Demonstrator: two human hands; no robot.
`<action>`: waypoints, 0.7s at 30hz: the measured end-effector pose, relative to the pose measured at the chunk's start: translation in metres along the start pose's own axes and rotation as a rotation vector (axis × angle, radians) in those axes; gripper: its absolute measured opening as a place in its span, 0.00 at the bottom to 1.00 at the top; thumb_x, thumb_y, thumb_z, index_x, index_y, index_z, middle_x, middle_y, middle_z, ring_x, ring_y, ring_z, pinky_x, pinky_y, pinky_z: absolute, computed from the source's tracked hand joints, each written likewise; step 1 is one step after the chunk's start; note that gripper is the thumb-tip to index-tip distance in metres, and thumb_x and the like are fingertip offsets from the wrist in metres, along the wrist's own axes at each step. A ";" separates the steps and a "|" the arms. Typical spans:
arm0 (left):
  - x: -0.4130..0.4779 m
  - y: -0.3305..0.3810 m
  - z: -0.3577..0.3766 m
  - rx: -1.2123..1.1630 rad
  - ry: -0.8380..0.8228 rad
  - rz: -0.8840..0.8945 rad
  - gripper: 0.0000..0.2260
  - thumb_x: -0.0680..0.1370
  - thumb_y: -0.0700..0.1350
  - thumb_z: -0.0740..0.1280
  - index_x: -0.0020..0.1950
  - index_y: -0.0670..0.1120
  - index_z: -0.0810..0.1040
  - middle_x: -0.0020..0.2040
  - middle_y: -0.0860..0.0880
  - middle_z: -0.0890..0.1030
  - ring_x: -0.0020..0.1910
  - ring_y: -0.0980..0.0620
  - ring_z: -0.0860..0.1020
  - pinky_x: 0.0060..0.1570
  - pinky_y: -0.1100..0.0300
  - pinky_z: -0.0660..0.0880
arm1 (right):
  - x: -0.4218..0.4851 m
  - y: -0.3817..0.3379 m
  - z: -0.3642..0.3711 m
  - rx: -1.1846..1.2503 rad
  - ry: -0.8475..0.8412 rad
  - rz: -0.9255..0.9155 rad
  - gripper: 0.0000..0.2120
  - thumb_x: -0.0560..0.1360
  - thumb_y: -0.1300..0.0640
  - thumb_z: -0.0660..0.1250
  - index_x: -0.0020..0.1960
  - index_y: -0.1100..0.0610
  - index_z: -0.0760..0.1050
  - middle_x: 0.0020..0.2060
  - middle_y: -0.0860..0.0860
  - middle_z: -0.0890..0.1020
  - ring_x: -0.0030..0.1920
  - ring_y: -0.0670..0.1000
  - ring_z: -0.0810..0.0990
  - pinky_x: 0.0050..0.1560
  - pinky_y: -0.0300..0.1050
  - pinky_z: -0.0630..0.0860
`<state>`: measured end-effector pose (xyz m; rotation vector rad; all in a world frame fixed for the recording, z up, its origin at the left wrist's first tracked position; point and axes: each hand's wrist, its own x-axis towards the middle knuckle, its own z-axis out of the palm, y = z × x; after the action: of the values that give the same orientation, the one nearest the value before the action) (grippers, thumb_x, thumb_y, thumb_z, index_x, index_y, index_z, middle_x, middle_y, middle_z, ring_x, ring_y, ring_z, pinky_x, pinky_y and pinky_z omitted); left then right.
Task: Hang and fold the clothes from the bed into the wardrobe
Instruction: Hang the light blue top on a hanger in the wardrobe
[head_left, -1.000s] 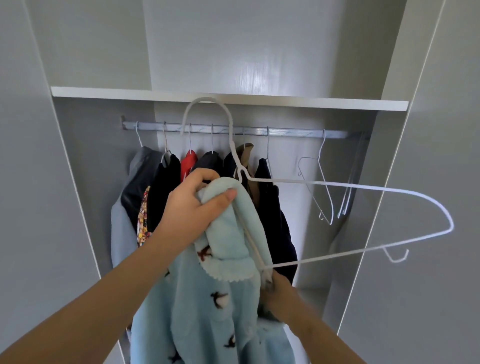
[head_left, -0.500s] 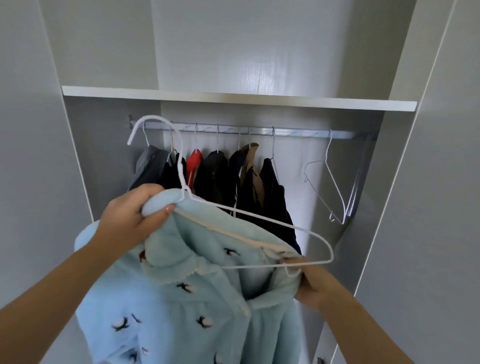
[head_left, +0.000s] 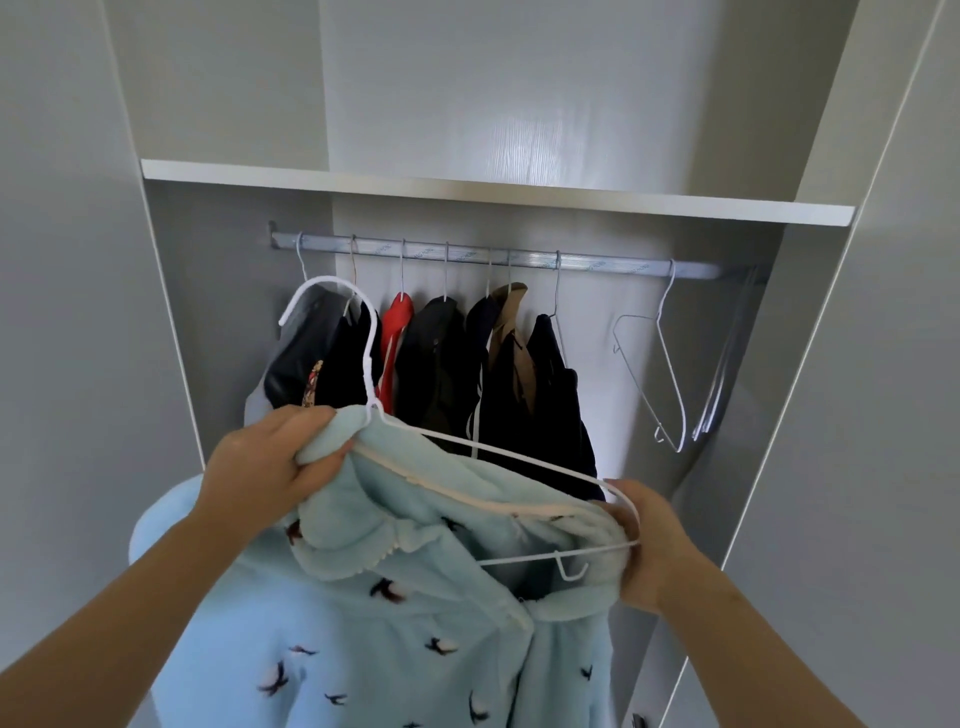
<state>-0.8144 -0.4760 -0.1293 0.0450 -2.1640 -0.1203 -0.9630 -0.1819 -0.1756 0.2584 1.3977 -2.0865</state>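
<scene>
At the fingers (head_left: 317, 462) of the left hand (head_left: 260, 467), a lump of fluffy cloth is squeezed tight. It is the shoulder of a blue top (head_left: 415, 649) with little birds on it. The right hand (head_left: 654, 545) has its fingers curled too. They pinch the other shoulder of the top and the far end of a thin white hanger (head_left: 368, 366).

Most of the hanger sits inside the neck of the top, and its hook points up and to the left. The collar (head_left: 353, 551) flops open between the hands. All the rest of the top hangs down in front of the person, out in front of the wardrobe (head_left: 218, 312) and not on the rail (head_left: 597, 262) yet.

I think the top is soft, light and floppy. It will not hold its shape, so it could slide off the thin wire, which looks smooth. The right shoulder looks bunched up, so it likely needs a tug to sit flat on the wire. Then the best place to hold may be the hanger's neck, just under the hook, so the top hangs evenly. The wire looks bendy, so a gentle lift is best.

Farther back, the rail holds dark clothes (head_left: 441, 374) and a red one on the left. Empty hangers (head_left: 670, 374) hang to the right, with a gap between the two groups. A white shelf (head_left: 467, 189) runs above the rail.
</scene>
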 end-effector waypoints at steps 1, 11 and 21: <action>-0.001 0.003 0.003 -0.006 0.014 -0.006 0.23 0.69 0.54 0.58 0.46 0.38 0.83 0.37 0.42 0.82 0.32 0.43 0.81 0.29 0.55 0.75 | 0.002 0.000 0.001 -0.043 0.028 -0.014 0.10 0.67 0.52 0.67 0.34 0.60 0.76 0.33 0.58 0.79 0.35 0.58 0.77 0.44 0.48 0.75; 0.003 0.021 0.012 0.009 0.108 0.256 0.18 0.79 0.61 0.51 0.49 0.48 0.71 0.38 0.46 0.83 0.28 0.49 0.79 0.25 0.65 0.72 | 0.015 0.011 -0.014 -0.417 0.565 -0.399 0.09 0.72 0.61 0.69 0.35 0.58 0.71 0.32 0.55 0.75 0.35 0.55 0.74 0.39 0.44 0.70; -0.007 0.052 0.036 0.137 -0.110 0.603 0.19 0.62 0.46 0.75 0.48 0.48 0.71 0.35 0.49 0.80 0.24 0.52 0.75 0.19 0.66 0.70 | -0.001 0.011 0.016 -0.491 0.592 -0.749 0.06 0.73 0.55 0.68 0.42 0.51 0.70 0.36 0.46 0.73 0.36 0.45 0.72 0.34 0.40 0.66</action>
<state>-0.8397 -0.4213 -0.1502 -0.5425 -2.1979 0.3790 -0.9533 -0.1985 -0.1770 0.1617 2.6312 -2.2014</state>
